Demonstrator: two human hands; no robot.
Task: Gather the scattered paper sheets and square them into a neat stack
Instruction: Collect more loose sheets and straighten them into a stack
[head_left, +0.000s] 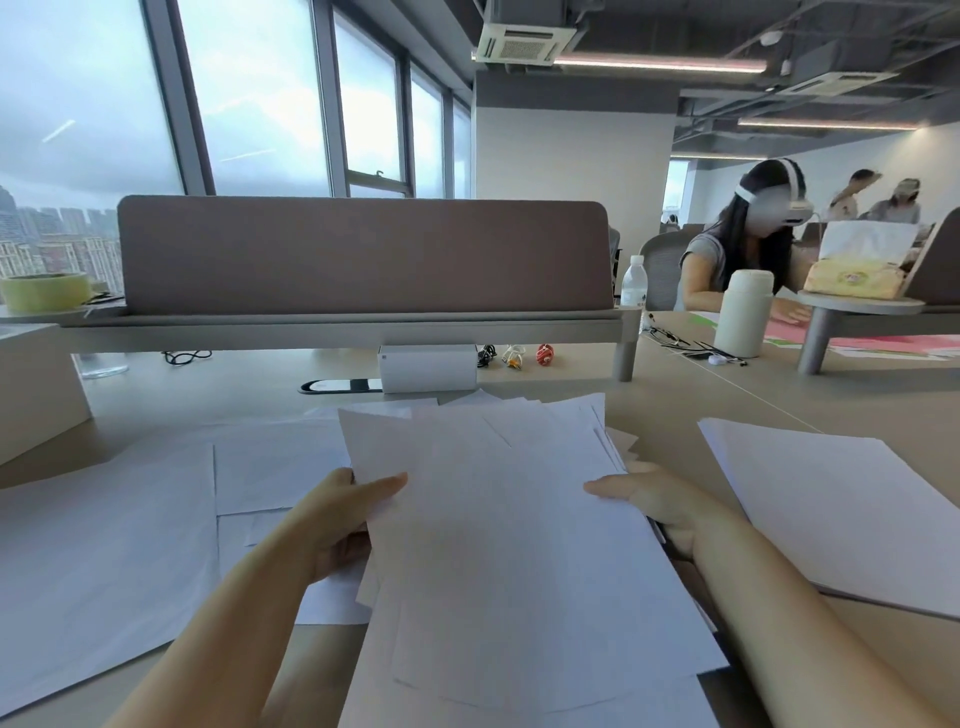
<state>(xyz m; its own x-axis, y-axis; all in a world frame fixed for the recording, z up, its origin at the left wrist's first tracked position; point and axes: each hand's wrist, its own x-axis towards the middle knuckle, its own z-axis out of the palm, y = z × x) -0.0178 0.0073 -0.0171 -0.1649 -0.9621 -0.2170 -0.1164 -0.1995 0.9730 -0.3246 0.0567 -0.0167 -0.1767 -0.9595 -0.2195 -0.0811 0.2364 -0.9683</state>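
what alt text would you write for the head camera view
The left hand and right hand grip an uneven bundle of white paper sheets over a beige desk, its edges not yet squared. More loose sheets lie on the desk to the left and another pile to the right, with a brown divider panel behind.

- Open-plan office: shared desk (779, 395) with divider panel (363, 254) at frame centre.
- Upper frame: large windows (260, 93), ceiling air-conditioning unit (524, 44).
- Right: seated person (737, 249) at neighbouring desk.
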